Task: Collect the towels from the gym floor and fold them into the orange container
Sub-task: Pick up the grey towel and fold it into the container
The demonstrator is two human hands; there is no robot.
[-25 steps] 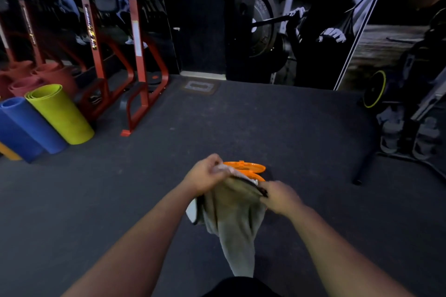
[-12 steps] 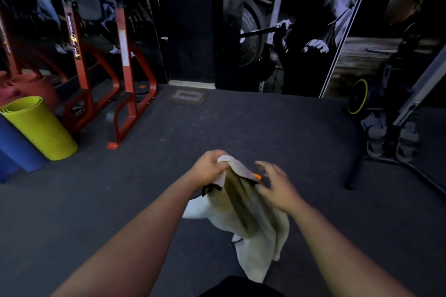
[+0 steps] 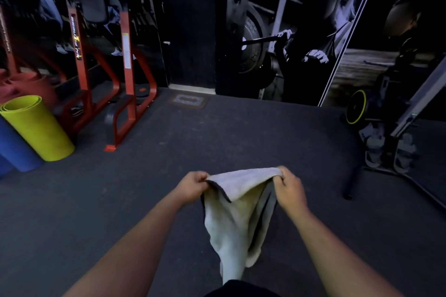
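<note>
Head view looks down on the dark gym floor (image 3: 241, 132), with a red rack (image 3: 125, 62) and a rolled yellow mat (image 3: 36, 128) along its left edge. Above the floor's near middle hangs a pale towel (image 3: 239, 214), stretched between both hands. The left hand (image 3: 191, 184) pinches one top corner with curled fingers; the right hand (image 3: 288, 187) pinches the other likewise. No orange container shows. To fold cleanly, I judge both corners should be kept level and taut, then brought together so the edges meet before the cloth sags or twists.
</note>
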